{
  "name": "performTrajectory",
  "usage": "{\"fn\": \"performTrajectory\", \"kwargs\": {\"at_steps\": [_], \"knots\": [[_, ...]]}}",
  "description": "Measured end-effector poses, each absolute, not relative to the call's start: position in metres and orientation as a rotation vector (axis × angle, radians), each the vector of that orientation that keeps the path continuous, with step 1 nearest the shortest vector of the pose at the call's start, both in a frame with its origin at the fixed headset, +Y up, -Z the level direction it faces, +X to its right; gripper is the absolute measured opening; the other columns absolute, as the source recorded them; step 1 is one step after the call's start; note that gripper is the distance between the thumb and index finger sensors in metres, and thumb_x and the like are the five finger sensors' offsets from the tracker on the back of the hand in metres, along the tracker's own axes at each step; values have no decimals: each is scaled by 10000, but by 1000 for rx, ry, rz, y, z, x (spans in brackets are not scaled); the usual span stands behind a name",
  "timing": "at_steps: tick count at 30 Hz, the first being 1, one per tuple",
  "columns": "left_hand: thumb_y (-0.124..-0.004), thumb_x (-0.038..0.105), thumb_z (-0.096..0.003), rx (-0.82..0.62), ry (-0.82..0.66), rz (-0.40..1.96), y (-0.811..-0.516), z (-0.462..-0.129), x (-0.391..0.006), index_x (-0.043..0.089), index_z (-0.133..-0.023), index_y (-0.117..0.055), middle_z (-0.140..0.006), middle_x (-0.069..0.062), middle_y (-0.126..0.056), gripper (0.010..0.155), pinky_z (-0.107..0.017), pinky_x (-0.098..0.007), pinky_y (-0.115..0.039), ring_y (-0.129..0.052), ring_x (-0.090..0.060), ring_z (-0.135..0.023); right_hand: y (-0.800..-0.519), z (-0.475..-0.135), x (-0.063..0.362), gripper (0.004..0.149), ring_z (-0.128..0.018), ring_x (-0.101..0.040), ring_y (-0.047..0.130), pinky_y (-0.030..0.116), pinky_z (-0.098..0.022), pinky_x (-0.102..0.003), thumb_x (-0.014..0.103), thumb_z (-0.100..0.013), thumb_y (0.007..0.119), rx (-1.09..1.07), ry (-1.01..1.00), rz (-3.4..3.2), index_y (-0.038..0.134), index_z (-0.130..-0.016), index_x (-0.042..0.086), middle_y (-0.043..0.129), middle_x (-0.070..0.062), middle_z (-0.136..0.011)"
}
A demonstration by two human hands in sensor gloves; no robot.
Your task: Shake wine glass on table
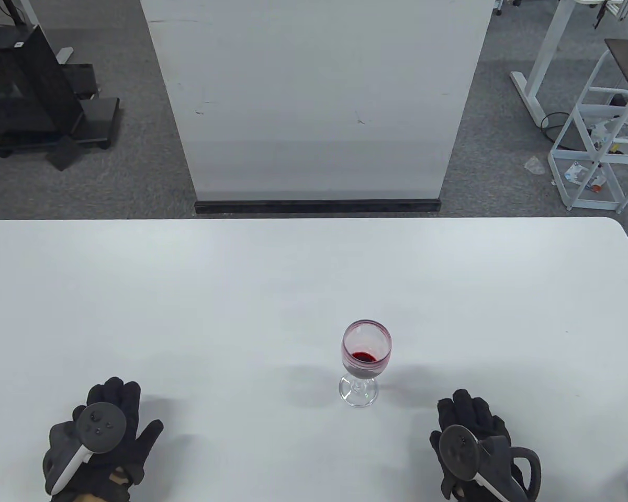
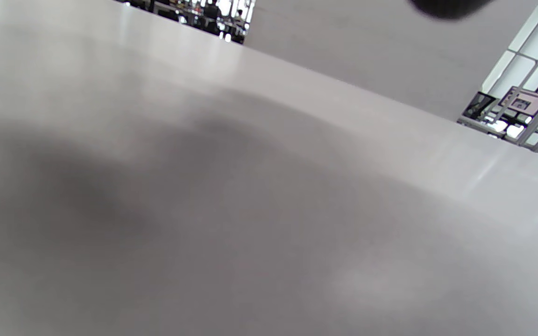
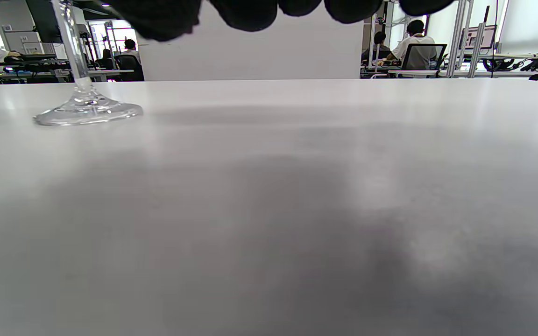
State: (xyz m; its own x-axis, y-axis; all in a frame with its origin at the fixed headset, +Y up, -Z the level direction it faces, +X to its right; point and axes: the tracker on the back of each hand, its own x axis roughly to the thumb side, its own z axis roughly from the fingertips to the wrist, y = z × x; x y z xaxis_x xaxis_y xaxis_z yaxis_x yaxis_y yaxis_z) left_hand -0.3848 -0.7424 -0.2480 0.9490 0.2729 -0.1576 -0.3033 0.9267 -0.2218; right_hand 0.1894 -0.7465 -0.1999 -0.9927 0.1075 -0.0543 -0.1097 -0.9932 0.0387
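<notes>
No readable writing is seen; the wine glass (image 1: 365, 362) stands upright mid-table, near edge, between the left hand (image 1: 102, 436) and right hand (image 1: 476, 449), both laid flat, fingers extended, nothing held.

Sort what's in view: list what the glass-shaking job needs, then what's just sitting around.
For the job:
- wine glass, upright on the table, a little red wine in the bowl
- right hand, nearer the glass
- left hand

Just around:
- white board beyond the table
- white rack on the floor
- black stand
</notes>
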Motion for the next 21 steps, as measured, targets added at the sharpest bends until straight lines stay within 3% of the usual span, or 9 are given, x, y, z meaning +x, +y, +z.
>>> {"fn": "performTrajectory", "kwargs": {"at_steps": [21], "knots": [[-525,661,-431,-257,116,296,-743,-248,-383,375,-1038,-95,-1127,72,62,797,-729,-460,45,110,-223,-1035,-747,-199,189,639,-1039,-371,447,516,-723,-593,493,-497,686,-77,107,3009,453,-1040,249,366,-43,-1145]]}}
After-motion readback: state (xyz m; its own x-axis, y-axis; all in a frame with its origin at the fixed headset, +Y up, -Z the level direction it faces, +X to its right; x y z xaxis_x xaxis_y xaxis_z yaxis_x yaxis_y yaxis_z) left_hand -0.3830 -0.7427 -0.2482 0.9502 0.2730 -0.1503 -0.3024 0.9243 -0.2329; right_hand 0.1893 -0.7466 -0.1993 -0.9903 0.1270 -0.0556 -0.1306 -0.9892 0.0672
